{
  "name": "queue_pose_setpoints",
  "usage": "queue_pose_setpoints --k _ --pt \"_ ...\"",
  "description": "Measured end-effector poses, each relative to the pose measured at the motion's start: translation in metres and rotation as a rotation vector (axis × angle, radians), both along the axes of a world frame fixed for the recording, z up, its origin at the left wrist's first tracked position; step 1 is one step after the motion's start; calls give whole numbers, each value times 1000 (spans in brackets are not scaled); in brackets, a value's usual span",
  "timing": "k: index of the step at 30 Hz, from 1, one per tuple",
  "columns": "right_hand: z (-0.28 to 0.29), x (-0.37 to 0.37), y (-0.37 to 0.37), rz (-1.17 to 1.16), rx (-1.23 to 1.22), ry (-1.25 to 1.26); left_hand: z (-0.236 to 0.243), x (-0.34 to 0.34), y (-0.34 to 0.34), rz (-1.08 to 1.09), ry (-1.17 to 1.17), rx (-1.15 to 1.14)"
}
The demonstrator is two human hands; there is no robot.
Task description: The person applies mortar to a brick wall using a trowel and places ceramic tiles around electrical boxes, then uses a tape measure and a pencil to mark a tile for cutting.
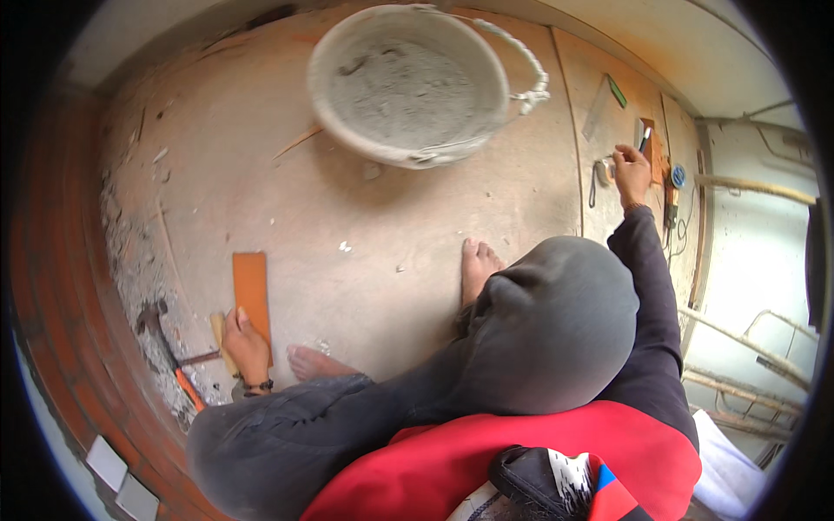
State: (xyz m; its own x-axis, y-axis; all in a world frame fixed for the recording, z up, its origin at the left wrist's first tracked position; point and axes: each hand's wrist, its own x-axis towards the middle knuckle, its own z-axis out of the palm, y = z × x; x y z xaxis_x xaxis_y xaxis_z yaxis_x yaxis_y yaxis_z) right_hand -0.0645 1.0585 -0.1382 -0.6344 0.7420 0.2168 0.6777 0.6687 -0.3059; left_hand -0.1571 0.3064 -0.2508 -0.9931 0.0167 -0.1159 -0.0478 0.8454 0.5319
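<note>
One orange slab [250,291] pinched by the left hand [248,350], well apart from the curled right hand [633,178], the latter's hold unclear.

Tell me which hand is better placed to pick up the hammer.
Left, most likely. The left hand is at the orange strip, on the same side as the hammer and close to it. The right hand is stretched out to the opposite side, near the orange block.
</note>
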Motion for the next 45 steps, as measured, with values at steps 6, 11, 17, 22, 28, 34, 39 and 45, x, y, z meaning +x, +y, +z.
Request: queue_pose_setpoints --k 6,11,17,22,28,34,39,45 --pt "-78 50 97 -239 15 -416 0 -5 12 -68 146 -273" --pt "-186 17 7 100 -146 -387 33 22 12 140 -74 178" --pt "-121 34 -341 372 -193 -616 124 75 2 399 -637 911" --pt "-173 66 -326 404 -72 -599 177 111 -30 590 -555 1606" --pt "-238 80 -280 247 -3 -480 250 9 -19 -140 -407 1324" --pt "23 -99 -280 669 45 -215 271 -84 -7 -379 -35 736" --pt "225 -228 -404 1382 27 161 302 -103 26 -543 46 1010" --pt "238 -231 -598 1588 178 76 292 -88 -12 -238 281 1362"
